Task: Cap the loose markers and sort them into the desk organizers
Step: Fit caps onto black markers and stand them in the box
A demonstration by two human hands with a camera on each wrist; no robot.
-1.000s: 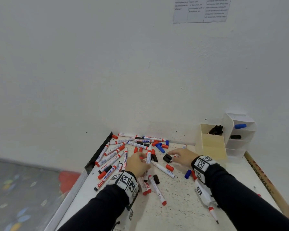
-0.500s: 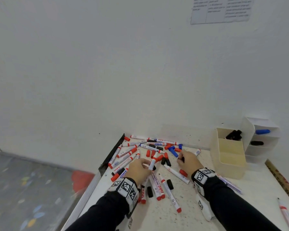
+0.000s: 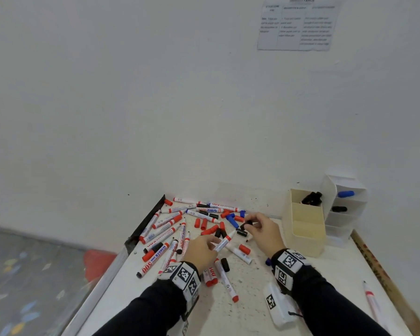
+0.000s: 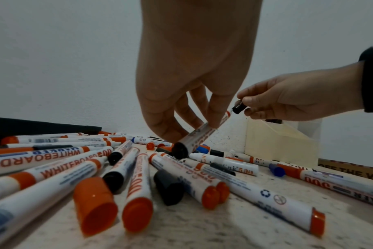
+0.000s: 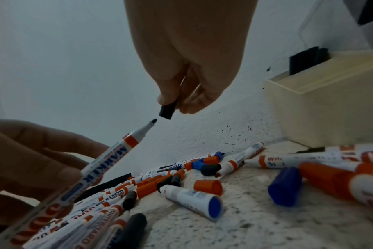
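My left hand (image 3: pixel 205 251) pinches an uncapped black-tipped whiteboard marker (image 3: pixel 224 241) (image 4: pixel 202 134) (image 5: pixel 109 160), tip raised toward the right. My right hand (image 3: pixel 262 229) pinches a black cap (image 3: pixel 247 223) (image 4: pixel 238 107) (image 5: pixel 167 110) just above and beyond the marker's tip, a small gap between them. Several loose markers (image 3: pixel 170 221) and red, black and blue caps (image 3: pixel 204 224) lie scattered on the white table (image 3: pixel 252 318). A cream organizer (image 3: pixel 306 224) holding black markers stands at the right; beside it a white shelf organizer (image 3: pixel 344 207) holds a blue and a black marker.
The wall runs close behind the pile. A black strip (image 3: pixel 146 224) edges the table's left side. A wooden ruler (image 3: pixel 378 275) lies along the right edge, with one marker (image 3: pixel 371 301) near it. A white tagged block (image 3: pixel 277 304) sits by my right forearm.
My left hand has lifted a marker off the pile and my right hand has picked up a black cap; the two have come together above the table.
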